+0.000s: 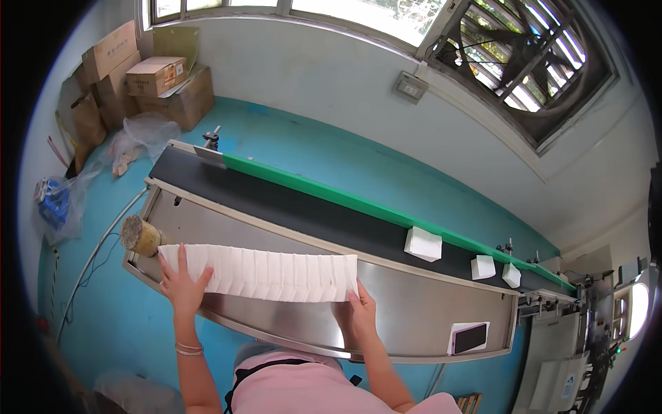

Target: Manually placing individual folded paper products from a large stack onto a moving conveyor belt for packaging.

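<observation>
A long row of white folded paper tissues (279, 274), packed side by side in bundles, lies across the shiny metal table in front of me. My left hand (185, 281) grips its left end, with the fingers over the end and the thumb along the near edge. At the other end, my right hand (362, 310) holds the near right corner, its thumb and fingers partly hidden by the paper. Just beyond my left hand, a tan cylindrical block (140, 236) sits at the table's left edge.
Behind the metal table (414, 297) runs a dark conveyor belt (310, 221) with a green guide rail (324, 193). White paper bundles (423, 244) stand on the belt at right. A phone (469, 339) lies on white paper at the table's right end. Cardboard boxes (157, 76) are stacked far left.
</observation>
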`<state>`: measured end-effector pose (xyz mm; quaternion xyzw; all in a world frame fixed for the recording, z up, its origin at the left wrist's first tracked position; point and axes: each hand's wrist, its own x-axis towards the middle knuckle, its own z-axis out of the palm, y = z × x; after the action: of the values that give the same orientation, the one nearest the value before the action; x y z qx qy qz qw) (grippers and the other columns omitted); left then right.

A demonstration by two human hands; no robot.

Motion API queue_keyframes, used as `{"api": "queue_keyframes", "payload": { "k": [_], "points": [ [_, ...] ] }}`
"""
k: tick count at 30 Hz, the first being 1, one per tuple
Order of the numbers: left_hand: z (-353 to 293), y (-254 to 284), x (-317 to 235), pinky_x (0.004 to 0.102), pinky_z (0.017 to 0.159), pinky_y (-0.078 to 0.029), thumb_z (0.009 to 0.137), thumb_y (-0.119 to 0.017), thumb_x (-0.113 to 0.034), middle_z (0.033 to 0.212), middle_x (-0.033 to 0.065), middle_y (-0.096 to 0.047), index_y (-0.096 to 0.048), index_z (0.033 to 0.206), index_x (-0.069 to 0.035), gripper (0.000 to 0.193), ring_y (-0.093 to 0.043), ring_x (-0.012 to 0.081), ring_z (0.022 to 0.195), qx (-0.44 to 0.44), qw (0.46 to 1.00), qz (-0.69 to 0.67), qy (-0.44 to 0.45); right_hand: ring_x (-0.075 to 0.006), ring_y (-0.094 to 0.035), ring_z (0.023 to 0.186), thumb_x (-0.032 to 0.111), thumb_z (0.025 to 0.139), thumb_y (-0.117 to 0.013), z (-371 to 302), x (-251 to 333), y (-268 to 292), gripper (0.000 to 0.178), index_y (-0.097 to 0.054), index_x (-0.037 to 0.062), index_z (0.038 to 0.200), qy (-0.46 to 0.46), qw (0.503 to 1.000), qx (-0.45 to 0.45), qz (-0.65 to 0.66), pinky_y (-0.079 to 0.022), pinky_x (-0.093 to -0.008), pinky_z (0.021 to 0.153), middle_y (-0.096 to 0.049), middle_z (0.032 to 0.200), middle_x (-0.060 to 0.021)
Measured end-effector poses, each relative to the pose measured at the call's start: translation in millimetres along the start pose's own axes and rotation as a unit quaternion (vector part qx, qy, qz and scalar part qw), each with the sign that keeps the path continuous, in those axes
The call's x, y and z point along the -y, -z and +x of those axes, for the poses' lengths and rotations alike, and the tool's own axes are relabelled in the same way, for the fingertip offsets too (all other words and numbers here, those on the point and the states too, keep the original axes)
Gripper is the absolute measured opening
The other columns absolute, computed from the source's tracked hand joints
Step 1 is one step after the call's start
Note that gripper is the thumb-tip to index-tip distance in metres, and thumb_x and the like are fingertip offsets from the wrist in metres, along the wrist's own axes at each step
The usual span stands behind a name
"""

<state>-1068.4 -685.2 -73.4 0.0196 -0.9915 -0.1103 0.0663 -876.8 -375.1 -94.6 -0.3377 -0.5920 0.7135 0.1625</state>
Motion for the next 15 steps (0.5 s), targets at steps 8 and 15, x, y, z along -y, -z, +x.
{"api": "queue_keyframes", "payload": {
  "k": [8,15],
  "points": [
    [1,18,-3,0.0542,0.1,-0.026,0.074,-0.065,-0.053,0.148,0.0228,-0.013,-0.03,0.143,-0.028,0.081,-0.029,0.0403,0.13,0.013,1.0,0.015,-0.003,-0.0208,-0.05,0.114,-0.009,0.076,-0.048,31,-16,25,0.06,-0.038,0.003,0.134,0.143,0.988,-0.037,-0.041,-0.04,-0.031,0.097,-0.048,0.127,-0.0122],
    [8,32,-10,0.055,0.101,-0.024,0.073,-0.066,-0.053,0.148,0.0232,-0.011,-0.029,0.143,-0.028,0.083,-0.027,0.0405,0.131,0.027,1.0,-0.014,0.004,-0.0186,-0.053,0.104,0.011,0.09,-0.057,102,24,72,0.047,-0.037,-0.0032,0.13,0.155,0.936,-0.309,0.069,-0.042,-0.0272,0.092,-0.054,0.119,-0.0144]
  ]
}}
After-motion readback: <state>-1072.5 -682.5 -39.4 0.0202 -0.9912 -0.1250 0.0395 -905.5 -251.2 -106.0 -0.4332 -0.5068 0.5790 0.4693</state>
